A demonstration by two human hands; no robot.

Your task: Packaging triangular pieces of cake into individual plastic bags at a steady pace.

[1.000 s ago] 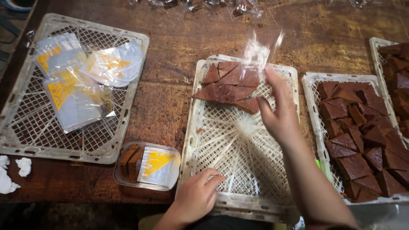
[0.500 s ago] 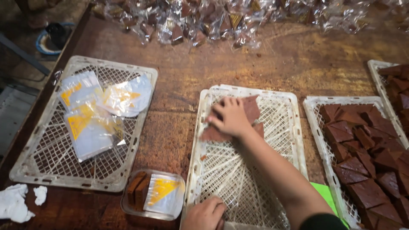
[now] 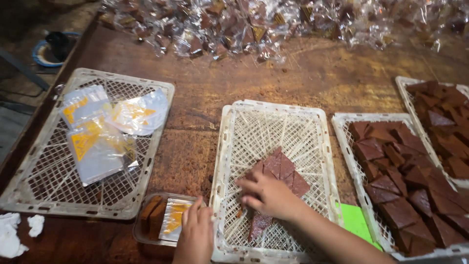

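Worn brown wooden desk (image 3: 195, 122) fills the view; strip of floor at far left with a dark item on a blue-rimmed round thing (image 3: 49, 46). Along the far edge, a long heap of clear-wrapped brown pieces (image 3: 254, 24).

Left white lattice tray (image 3: 29, 186) holds a few clear bags with yellow triangle print (image 3: 100, 132), loosely overlapped. Middle white lattice tray (image 3: 259, 124) is mostly bare, with a small cluster of brown triangular cake pieces (image 3: 281, 168) at its near half. Right white tray (image 3: 342, 146) is packed with brown wedges (image 3: 405, 186); a further tray (image 3: 403, 85) at the right edge is also full of them. Green sheet (image 3: 354, 220) lies between the middle and right trays.

Small clear plastic tub (image 3: 141, 234) sits just beside the middle tray's near-left corner, holding two brown bars (image 3: 151, 215) and a yellow-print bag (image 3: 173, 217).

Right hand (image 3: 266, 195) lies flat on the cake pieces in the middle tray, fingers spread, pressing on them, not closed round any. Left hand (image 3: 195, 232) rests on the tub's right edge, fingers on the bag; cannot tell whether it grips.

White crumpled tissue (image 3: 14, 232) at the near-left corner.
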